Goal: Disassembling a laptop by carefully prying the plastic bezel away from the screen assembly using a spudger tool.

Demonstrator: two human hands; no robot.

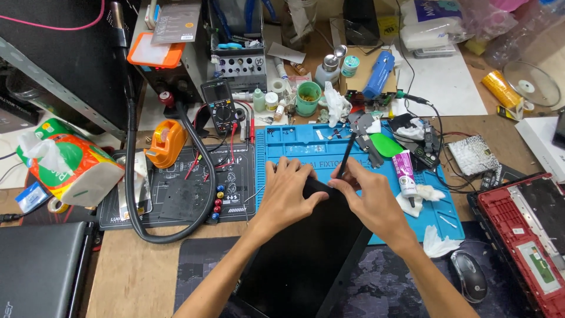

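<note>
A large black flat panel (306, 253), like a laptop screen lid, lies tilted across the blue work mat (294, 147) and reaches toward me. My left hand (288, 191) rests fingers spread on its far left corner, pressing it down. My right hand (368, 197) pinches a thin black tool (346, 154) like a pen, its lower end at the panel's top edge, next to my left thumb.
A white and pink glue tube (405, 171), tissue wads and small metal parts lie on the mat. A multimeter (219, 106), orange tape dispenser (165, 142), black hose (130, 176) and tissue pack (70, 162) are left. A red laptop base (524, 235) and mouse (469, 275) sit right.
</note>
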